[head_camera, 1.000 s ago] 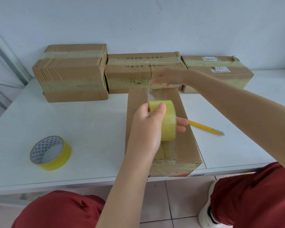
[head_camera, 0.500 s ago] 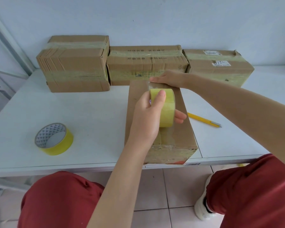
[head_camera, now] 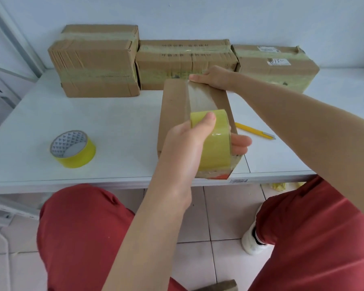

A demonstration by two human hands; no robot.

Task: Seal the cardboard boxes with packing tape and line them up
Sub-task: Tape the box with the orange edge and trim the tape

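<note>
- While the left grip (head_camera: 189,148) clasps the tape roll (head_camera: 215,143) above the near end of the open box (head_camera: 172,114), a strip (head_camera: 200,99) runs from it to the far edge, where the right grip (head_camera: 212,79) presses the tape's end down with flat fingers.
- If that pressure lifts, the tension could peel the end loose.
- A roll drifting sideways would lay the strip askew or trap wrinkles.
- The box lies lengthwise, its near end at the bench (head_camera: 114,122) front edge; a hard pull might drag it off.
- Reaching for the yellow cutter (head_camera: 252,131) just beside the box frees one grip, so the strip may slacken.
</note>
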